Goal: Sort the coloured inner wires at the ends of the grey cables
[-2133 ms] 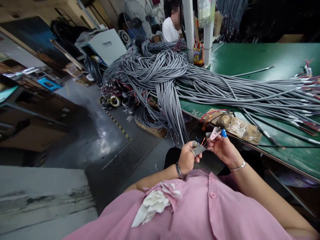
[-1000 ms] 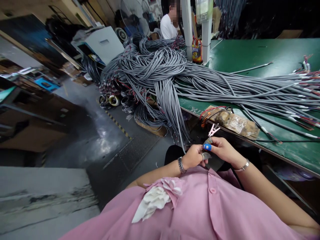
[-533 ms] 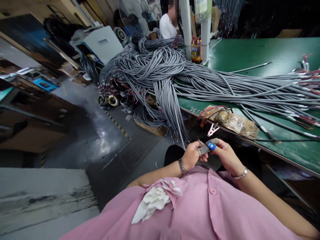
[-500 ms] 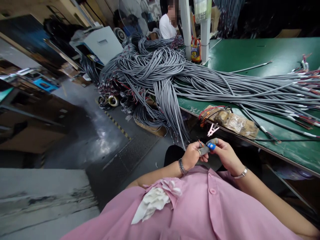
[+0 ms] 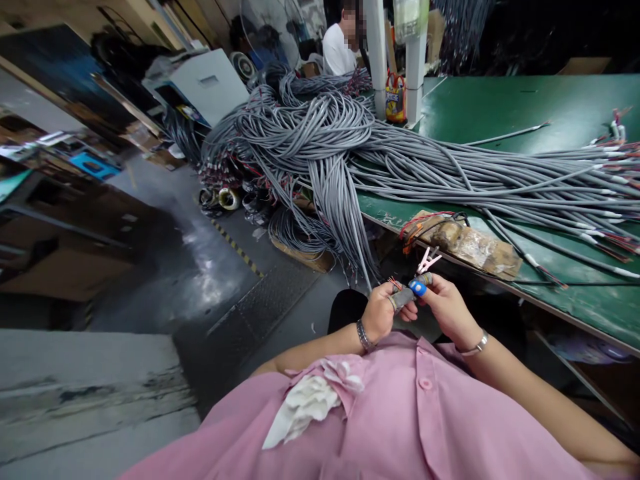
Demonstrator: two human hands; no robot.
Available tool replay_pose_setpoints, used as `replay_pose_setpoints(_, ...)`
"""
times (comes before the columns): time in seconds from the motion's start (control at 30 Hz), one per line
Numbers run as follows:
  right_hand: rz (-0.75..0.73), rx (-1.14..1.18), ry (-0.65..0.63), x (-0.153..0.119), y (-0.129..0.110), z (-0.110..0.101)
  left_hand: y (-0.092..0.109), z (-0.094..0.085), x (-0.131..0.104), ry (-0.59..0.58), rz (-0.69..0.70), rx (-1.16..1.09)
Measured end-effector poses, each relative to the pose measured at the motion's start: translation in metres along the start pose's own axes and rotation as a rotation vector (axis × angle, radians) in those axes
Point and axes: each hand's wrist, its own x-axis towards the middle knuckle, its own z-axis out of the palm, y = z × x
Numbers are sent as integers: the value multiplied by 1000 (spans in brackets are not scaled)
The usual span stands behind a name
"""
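My left hand [image 5: 380, 313] is closed on the end of a grey cable, with thin red-orange wires [image 5: 395, 284] sticking up past the fingers. A grey covering wraps one of its fingers. My right hand [image 5: 449, 308] pinches close beside it, its fingertips meeting those of the left. Blue tape [image 5: 417, 288] wraps the right thumb, and a grey wrap covers a finger; whatever lies between these fingertips is hidden. Just above the right fingers is a pink clip [image 5: 427, 261] at the bench edge.
Long grey cables [image 5: 340, 133] lie heaped across the green bench [image 5: 500, 100] and hang over its edge. A taped wooden block [image 5: 470, 245] sits at the near edge. Beyond the posts, a person in white [image 5: 339, 52] works. A grey cabinet [image 5: 207, 83] stands left.
My right hand has shifted slightly left and up, closer to the left hand. The left hand's fingers have turned a little, still around the wires. The view has shifted slightly.
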Motion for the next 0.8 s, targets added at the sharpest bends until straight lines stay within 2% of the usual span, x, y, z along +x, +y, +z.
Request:
replay_pose_setpoints(0.17,31,99,23,-4,-9,10,-2,3,1,77,-12,-87)
replay_pose_setpoints(0.27,55,129,35,-2,-6,11,-1,3,0,61,-20,-55)
replay_pose_setpoints(0.43,126,133,135,5,10,5,-1,0,-1,36,-20,9)
replay_pose_setpoints(0.57,176,254,172,9,11,-4,-1,-3,0,54,-11,-38)
replay_pose_setpoints(0.7,224,379,110,7,7,-15,0,-4,2,77,-3,-79)
replay_pose_setpoints(0.8,290,384,-15,4,6,-20,0,-4,2,73,6,-80)
